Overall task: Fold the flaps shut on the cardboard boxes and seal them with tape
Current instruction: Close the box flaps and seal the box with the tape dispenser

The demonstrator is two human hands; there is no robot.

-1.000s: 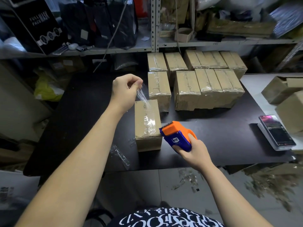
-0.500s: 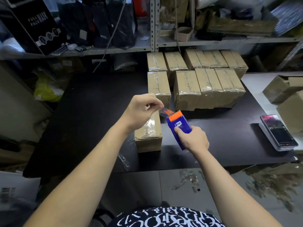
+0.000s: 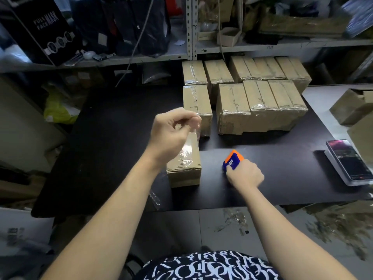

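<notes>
Pinching a strip of clear tape (image 3: 190, 146) between thumb and fingertips, the left hand (image 3: 171, 134) hovers over the far end of the cardboard box (image 3: 184, 168), which stands near the front edge of the black table (image 3: 121, 148), left of centre. The strip runs down to the box's top, where its lower part looks stuck down. The right hand (image 3: 245, 175) is curled around the blue-and-orange tape dispenser (image 3: 233, 159), low on the table to the right of the box and apart from it. Tape this thin is limp and clingy and would likely fold onto itself, so it is best kept taut by its free end. The box looks small, light and fairly stiff; pressing on its top should steady it.
</notes>
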